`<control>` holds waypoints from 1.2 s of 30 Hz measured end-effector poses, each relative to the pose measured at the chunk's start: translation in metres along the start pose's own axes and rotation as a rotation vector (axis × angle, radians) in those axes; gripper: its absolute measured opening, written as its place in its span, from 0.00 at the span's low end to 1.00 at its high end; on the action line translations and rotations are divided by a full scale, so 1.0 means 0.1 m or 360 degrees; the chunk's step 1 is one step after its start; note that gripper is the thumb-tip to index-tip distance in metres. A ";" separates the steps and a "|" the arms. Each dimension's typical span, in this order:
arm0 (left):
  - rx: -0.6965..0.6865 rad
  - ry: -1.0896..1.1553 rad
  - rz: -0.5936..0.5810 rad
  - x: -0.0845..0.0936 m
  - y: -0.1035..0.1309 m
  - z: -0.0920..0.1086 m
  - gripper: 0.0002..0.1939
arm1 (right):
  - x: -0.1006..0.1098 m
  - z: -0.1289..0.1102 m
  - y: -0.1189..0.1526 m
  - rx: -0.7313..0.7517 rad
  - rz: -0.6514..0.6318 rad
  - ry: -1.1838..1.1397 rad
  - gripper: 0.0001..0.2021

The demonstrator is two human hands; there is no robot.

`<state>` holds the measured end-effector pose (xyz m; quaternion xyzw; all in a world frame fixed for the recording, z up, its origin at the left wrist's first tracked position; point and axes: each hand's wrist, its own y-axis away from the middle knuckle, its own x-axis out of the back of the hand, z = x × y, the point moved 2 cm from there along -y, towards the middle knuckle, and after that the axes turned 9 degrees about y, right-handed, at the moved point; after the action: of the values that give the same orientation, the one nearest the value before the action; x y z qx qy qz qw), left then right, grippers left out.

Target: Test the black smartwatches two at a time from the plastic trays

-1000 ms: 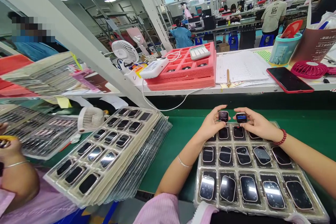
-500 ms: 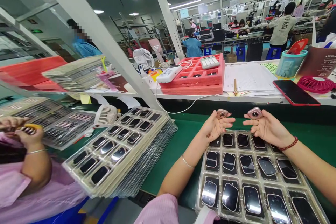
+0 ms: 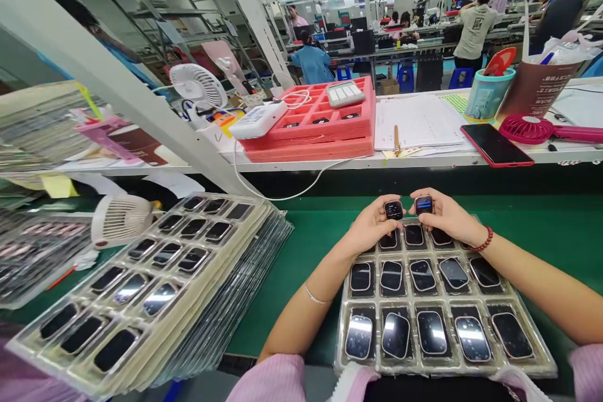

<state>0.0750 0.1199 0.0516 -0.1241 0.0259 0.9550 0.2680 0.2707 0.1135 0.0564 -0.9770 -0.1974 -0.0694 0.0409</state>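
Observation:
My left hand (image 3: 375, 224) grips a small square watch case (image 3: 394, 210), its dark face with faint marks turned toward me. Beside it, my right hand (image 3: 438, 213) holds another watch case (image 3: 423, 204) whose screen is lit with blue and white. The two cases are close together but apart, above the far edge of a clear plastic tray (image 3: 446, 369). Rows of dark-faced watch cases lie in the tray's compartments, such as one at the front (image 3: 432, 331). My hands partly cover the back row.
To the left stands a tall stack of trays (image 3: 226, 289) with watch cases on top, beside a small white fan (image 3: 120, 220). A shelf ahead bears red foam trays (image 3: 306, 147), papers (image 3: 417, 122), a phone (image 3: 497, 144) and a pink fan (image 3: 525, 129). People are farther back.
Both watch cases have been turned from their round-sensor backs to their screens. My hands have rotated and come closer together. The view has swung right, and the neighbouring person's hands have left the picture.

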 end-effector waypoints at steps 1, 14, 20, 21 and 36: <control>-0.0014 -0.0047 -0.0004 -0.01 0.00 0.00 0.25 | -0.01 0.01 0.00 0.0052 0.0023 0.0102 0.19; -0.0059 -0.0096 -0.0003 0.02 0.01 0.01 0.29 | 0.00 0.04 0.03 0.0174 0.0063 0.0345 0.13; -0.0024 -0.0040 0.0039 0.01 0.01 0.02 0.33 | -0.01 0.03 0.04 0.0101 0.0074 0.0339 0.14; -0.0015 -0.0033 0.0048 0.01 0.01 0.02 0.33 | -0.01 0.03 0.04 0.0108 0.0074 0.0350 0.15; -0.0017 -0.0087 0.0050 0.00 0.02 0.03 0.22 | -0.01 -0.01 0.05 0.0114 0.0095 0.0409 0.14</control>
<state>0.0736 0.1184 0.0548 -0.0991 0.0155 0.9623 0.2528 0.2721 0.1082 0.0569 -0.9635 -0.1637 -0.1855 0.1028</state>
